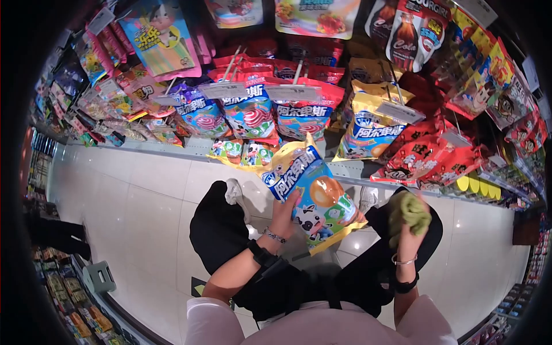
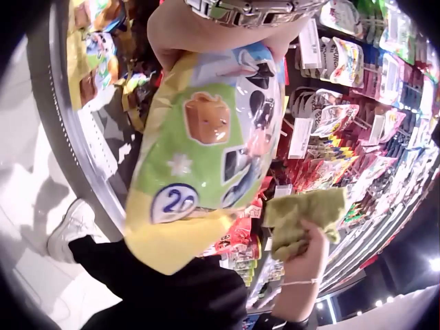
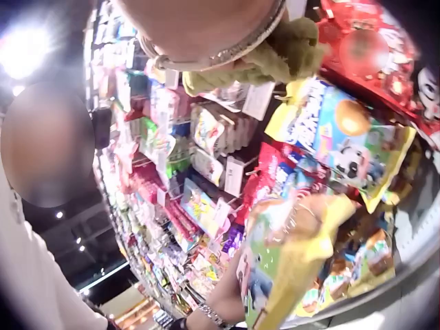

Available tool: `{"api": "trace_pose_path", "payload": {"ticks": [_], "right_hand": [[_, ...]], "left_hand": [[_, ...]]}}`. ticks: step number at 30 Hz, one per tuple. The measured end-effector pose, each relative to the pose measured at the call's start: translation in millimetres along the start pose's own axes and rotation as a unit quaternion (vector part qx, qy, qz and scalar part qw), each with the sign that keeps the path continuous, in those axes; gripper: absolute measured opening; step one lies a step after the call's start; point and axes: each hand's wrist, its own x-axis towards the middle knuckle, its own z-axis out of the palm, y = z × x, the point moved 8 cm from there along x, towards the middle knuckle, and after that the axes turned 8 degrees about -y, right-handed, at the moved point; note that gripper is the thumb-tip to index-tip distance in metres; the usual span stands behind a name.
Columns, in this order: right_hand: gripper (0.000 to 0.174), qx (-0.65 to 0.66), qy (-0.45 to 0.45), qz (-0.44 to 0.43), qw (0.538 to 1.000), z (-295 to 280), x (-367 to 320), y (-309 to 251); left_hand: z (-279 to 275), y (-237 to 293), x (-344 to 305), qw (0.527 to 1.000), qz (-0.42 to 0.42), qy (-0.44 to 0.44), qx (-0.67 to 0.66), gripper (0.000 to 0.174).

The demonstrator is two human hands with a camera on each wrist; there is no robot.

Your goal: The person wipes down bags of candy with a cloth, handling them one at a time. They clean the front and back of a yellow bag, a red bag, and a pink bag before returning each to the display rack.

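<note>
A yellow-edged candy bag [image 1: 322,198] with a blue top band and a cartoon cow is held up in front of the shelf. My left hand [image 1: 283,214] grips it along its left side, thumb over the front. In the left wrist view, the bag's lower part, marked 20, fills the middle. My right hand [image 2: 311,249] holds a crumpled green cloth [image 1: 410,214] above the right knee, away from the bag. Most of those fingers are hidden by the cloth in the head view.
Hanging bags line the shelf, including a similar yellow candy bag [image 1: 371,123], red bags [image 1: 428,152] and blue-and-red lollipop bags [image 1: 250,115]. Price tags [image 1: 293,92] stick out on hooks. The shelf's front edge [image 1: 195,154] runs above the tiled floor [image 1: 149,201]. A green stool [image 1: 99,277] stands at left.
</note>
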Motion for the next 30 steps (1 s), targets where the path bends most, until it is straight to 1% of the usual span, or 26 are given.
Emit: {"api": "trace_pose_path", "payload": {"ticks": [1,2,3,4,5,6,7,8,9,10,12,14,15,16,17,18,19,20,22,24,25,26,27,28,29,30], "right_hand": [[0.045,-0.099,0.027,-0.087,0.991,2.4,9.0,-45.2],[0.044,-0.194,0.057,-0.175,0.964,13.9,13.0,-85.2],[0.046,-0.199,0.052,-0.197,0.958,33.2,13.7,-76.4],[0.055,0.089,-0.008,-0.095,0.991,63.9,20.2,-37.7],[0.069,-0.254,-0.21,-0.342,0.88,111.2,9.8,-107.9],[0.081,-0.243,-0.387,-0.306,0.835,152.9,-8.2,-72.7],[0.079,-0.386,-0.459,-0.358,0.716,186.1,-32.6,-78.5],[0.079,-0.385,-0.459,-0.355,0.718,194.3,-41.3,-66.6],[0.074,-0.381,-0.432,-0.406,0.709,205.2,-56.5,-50.0],[0.071,-0.375,-0.405,-0.455,0.699,211.2,-64.1,-51.1],[0.068,-0.37,-0.409,-0.424,0.718,209.6,-61.2,-45.5],[0.066,-0.439,-0.327,-0.417,0.726,195.7,-36.6,-50.6],[0.063,-0.423,-0.322,-0.372,0.761,185.6,-12.6,-57.7],[0.061,-0.404,-0.32,-0.326,0.792,174.3,9.3,-62.7],[0.058,-0.381,-0.279,-0.303,0.828,162.2,30.4,-65.4],[0.055,-0.355,-0.235,-0.28,0.86,150.6,49.6,-65.2],[0.054,-0.381,-0.207,-0.269,0.86,145.1,62.3,-59.0],[0.052,-0.405,-0.177,-0.257,0.859,138.3,74.0,-51.2],[0.047,-0.34,-0.064,-0.271,0.898,101.3,98.8,-47.7],[0.047,-0.29,0.066,-0.314,0.902,59.8,103.0,-68.4],[0.047,-0.311,0.104,-0.321,0.889,49.6,97.1,-74.5],[0.047,-0.313,0.103,-0.318,0.889,51.0,91.4,-70.2],[0.049,-0.343,-0.001,-0.353,0.87,77.0,83.3,-63.9],[0.052,-0.367,-0.104,-0.383,0.841,105.2,70.1,-57.0],[0.055,-0.385,-0.204,-0.407,0.803,130.2,53.1,-51.3],[0.055,-0.385,-0.202,-0.403,0.805,140.3,38.2,-58.9]], "left_hand": [[8.5,19.1,-2.7,0.996,0.05,-0.011,0.078,0.03],[14.7,28.0,-4.0,0.995,0.057,-0.008,0.077,0.03],[24.6,34.7,-5.5,0.99,0.057,-0.029,0.124,0.03],[31.4,36.3,-6.6,0.982,0.053,-0.049,0.173,0.031],[30.5,29.8,-4.1,0.975,0.04,-0.063,0.21,0.032],[30.6,27.1,-3.0,0.975,0.039,-0.062,0.211,0.032],[35.1,27.8,-3.9,0.964,0.066,-0.076,0.245,0.034],[40.5,28.5,-4.5,0.951,0.092,-0.091,0.279,0.035],[46.6,31.2,-2.6,0.935,0.12,-0.108,0.315,0.037],[52.1,32.8,-1.5,0.917,0.147,-0.124,0.349,0.038],[55.9,27.8,-10.6,0.878,0.187,-0.151,0.414,0.042],[58.8,20.4,-19.0,0.833,0.225,-0.183,0.471,0.045],[65.0,10.8,-28.1,0.53,0.373,-0.14,0.749,0.049],[73.8,15.9,-27.4,0.534,0.371,-0.143,0.746,0.049],[70.9,30.2,-10.5,0.745,0.25,-0.14,0.602,0.05],[60.3,25.3,2.0,0.896,0.108,-0.126,0.412,0.052],[45.1,12.5,8.6,0.938,0.026,-0.103,0.33,0.055],[41.1,10.2,9.6,0.937,0.023,-0.106,0.332,0.055],[49.8,17.6,6.9,0.92,0.079,-0.153,0.353,0.056],[48.2,18.2,8.8,0.919,0.085,-0.142,0.357,0.057],[45.5,16.5,6.9,0.921,0.089,-0.125,0.358,0.059],[43.2,15.0,5.6,0.923,0.094,-0.107,0.357,0.06],[43.0,11.6,7.9,0.936,0.069,-0.116,0.324,0.061],[40.2,11.0,9.9,0.937,0.068,-0.116,0.324,0.061],[36.9,5.5,13.0,0.931,0.049,-0.138,0.334,0.061],[33.0,-3.1,16.7,0.924,0.029,-0.16,0.346,0.061]]}}
